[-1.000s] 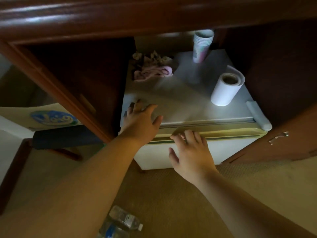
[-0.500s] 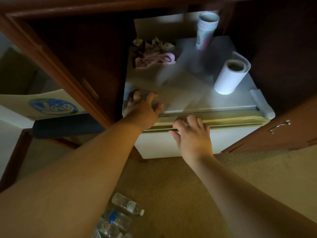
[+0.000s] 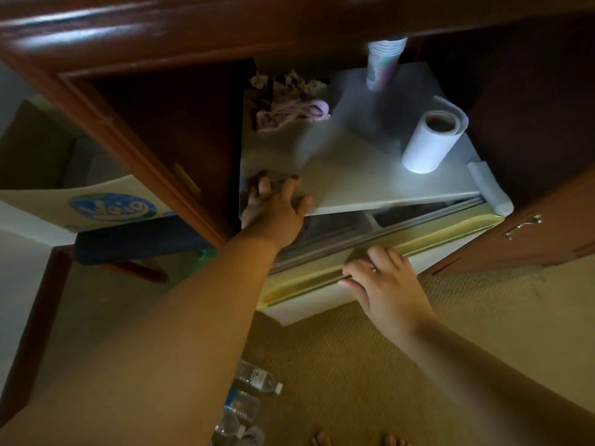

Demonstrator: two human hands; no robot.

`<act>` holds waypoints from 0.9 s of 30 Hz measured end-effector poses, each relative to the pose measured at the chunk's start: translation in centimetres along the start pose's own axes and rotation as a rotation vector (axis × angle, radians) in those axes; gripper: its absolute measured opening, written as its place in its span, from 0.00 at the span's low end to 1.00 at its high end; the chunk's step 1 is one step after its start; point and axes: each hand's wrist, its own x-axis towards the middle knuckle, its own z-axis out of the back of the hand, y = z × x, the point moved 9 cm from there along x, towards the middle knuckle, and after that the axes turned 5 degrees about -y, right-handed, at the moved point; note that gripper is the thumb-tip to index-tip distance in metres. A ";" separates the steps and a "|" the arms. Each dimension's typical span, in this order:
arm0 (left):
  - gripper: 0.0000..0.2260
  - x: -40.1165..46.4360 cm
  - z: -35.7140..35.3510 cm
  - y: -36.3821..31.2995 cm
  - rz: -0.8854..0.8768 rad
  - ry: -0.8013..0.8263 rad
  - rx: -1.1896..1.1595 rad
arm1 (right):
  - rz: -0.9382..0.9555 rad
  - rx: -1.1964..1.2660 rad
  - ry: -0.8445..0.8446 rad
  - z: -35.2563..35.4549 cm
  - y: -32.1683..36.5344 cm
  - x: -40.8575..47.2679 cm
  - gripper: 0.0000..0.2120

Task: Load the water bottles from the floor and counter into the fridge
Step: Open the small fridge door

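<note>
A small white fridge stands inside a dark wooden cabinet. Its door is swung partly out, hinged at the right, with a dark gap behind the yellowed top edge. My left hand lies flat on the front left corner of the fridge top, fingers spread. My right hand curls over the door's top edge near its free end. Several clear water bottles with blue labels lie on the carpet below, partly hidden by my left arm.
On the fridge top stand a paper towel roll, a stack of paper cups and a crumpled pink cloth. A wooden cabinet door with a metal handle is at the right. A box with a blue logo sits left.
The fridge door has come away from the body, opening a gap at the left. My right hand moved toward me with the door's edge. My left hand stayed on the fridge top.
</note>
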 end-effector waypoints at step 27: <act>0.39 -6.5 -4.0 -7.2 -0.129 -0.155 0.148 | -0.746 -0.051 -0.072 9.7 -11.8 -12.2 0.31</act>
